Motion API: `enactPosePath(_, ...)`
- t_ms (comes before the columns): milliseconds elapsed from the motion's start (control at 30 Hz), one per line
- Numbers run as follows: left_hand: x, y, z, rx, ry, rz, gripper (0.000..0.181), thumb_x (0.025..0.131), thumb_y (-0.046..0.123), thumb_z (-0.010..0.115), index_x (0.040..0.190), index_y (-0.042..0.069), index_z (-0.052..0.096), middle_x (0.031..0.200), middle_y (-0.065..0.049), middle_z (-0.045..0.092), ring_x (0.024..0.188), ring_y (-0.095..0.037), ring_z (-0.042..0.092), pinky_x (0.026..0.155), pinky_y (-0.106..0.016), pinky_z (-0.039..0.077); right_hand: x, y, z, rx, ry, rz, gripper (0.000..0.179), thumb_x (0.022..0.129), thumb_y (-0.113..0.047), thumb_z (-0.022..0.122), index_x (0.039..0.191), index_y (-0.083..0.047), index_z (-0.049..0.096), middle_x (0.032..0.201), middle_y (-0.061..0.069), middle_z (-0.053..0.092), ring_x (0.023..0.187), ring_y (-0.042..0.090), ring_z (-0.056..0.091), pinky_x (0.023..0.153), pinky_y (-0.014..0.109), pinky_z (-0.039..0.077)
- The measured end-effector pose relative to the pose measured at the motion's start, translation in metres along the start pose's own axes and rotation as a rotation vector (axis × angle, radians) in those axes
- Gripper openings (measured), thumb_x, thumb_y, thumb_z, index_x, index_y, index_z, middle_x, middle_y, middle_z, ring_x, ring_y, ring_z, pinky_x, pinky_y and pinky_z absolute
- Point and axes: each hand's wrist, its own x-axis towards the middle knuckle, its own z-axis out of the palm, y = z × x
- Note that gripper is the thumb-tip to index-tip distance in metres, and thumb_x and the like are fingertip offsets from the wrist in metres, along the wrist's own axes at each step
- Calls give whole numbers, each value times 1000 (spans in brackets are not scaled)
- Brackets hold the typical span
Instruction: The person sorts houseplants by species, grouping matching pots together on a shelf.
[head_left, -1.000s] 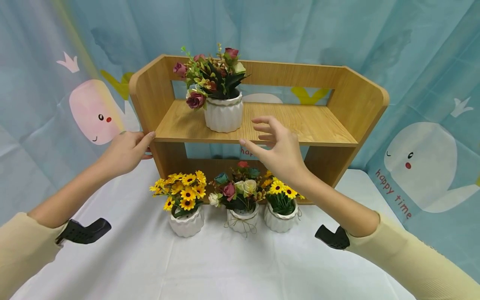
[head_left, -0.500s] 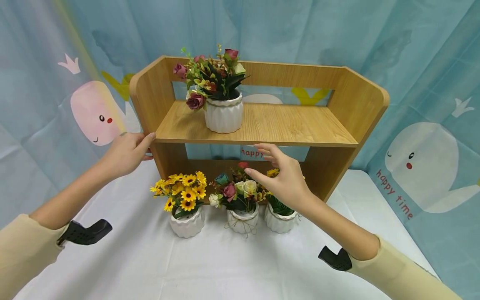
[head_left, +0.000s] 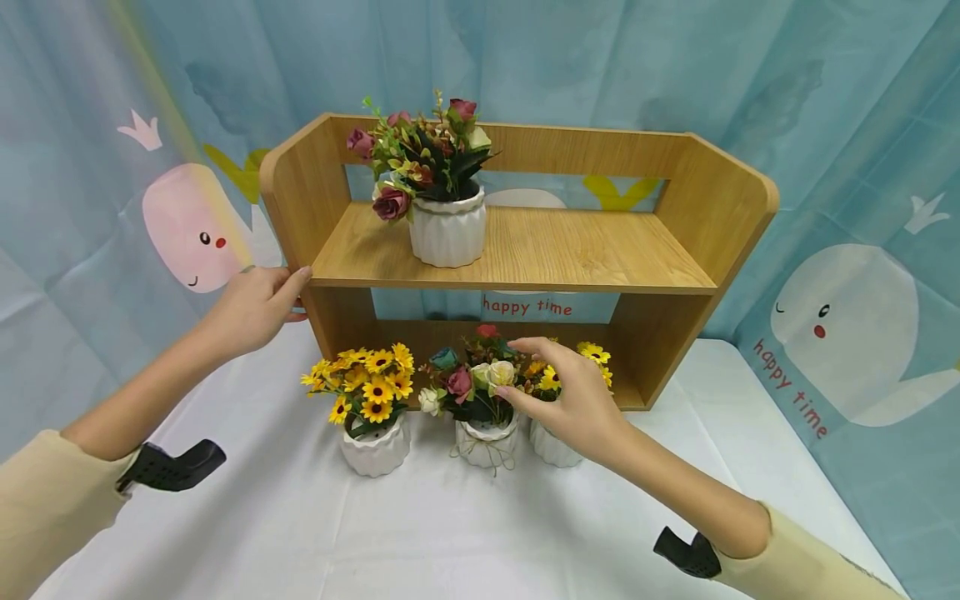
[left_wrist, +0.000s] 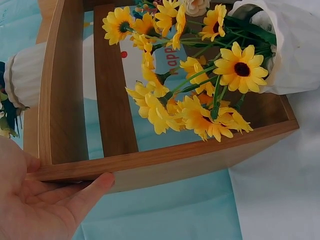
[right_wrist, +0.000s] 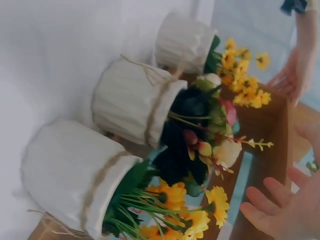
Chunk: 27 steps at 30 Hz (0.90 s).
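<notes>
In the head view my left hand point(head_left: 255, 310) grips the left side panel of a two-tier wooden shelf point(head_left: 600, 250). The left wrist view shows its fingers on both sides of the panel edge. My right hand point(head_left: 573, 400) holds nothing, fingers spread and slightly bent. It hovers beside the mixed roses point(head_left: 472, 375), whose white pot point(head_left: 487, 442) has a twine bow. Partly hidden behind that hand is a pot of yellow flowers point(head_left: 555, 450) on the right. A pot of small sunflowers point(head_left: 375, 454) stands at the left.
A white pot point(head_left: 448, 232) of dusky pink roses sits on the upper tier, left of centre. The three lower pots line up on the white tablecloth point(head_left: 420, 533) before the shelf. Behind hangs a blue curtain point(head_left: 570, 58) with whale prints.
My right hand has come down from the upper tier's front edge to the roses in front of the lower tier. My left hand has kept its hold on the shelf.
</notes>
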Motion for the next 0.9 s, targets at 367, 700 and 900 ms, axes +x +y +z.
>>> enactPosePath(367, -1, 1, 0, -9, -13, -8, 58, 117, 29, 31, 94, -11, 66, 65, -9, 61, 77, -39, 74, 56, -33, 43, -21, 6, 7, -39, -34, 22, 39, 88, -19, 88, 120, -6, 71, 112, 8, 77, 102, 25, 73, 88, 38, 60)
enactPosePath(700, -1, 0, 0, -12, -11, 2, 58, 117, 30, 31, 95, -11, 66, 63, -8, 58, 80, -41, 75, 56, -34, 41, -37, 14, 21, 10, -64, 81, 33, 87, -14, 89, 115, -8, 73, 107, -1, 76, 95, 15, 72, 83, 32, 61)
enactPosePath(900, -1, 1, 0, -10, -6, 6, 57, 117, 30, 31, 91, -9, 65, 61, -6, 56, 75, -37, 73, 55, -34, 40, -48, 21, 32, 51, -95, 132, 33, 90, -15, 86, 118, -5, 71, 112, 8, 77, 101, 22, 74, 83, 29, 61)
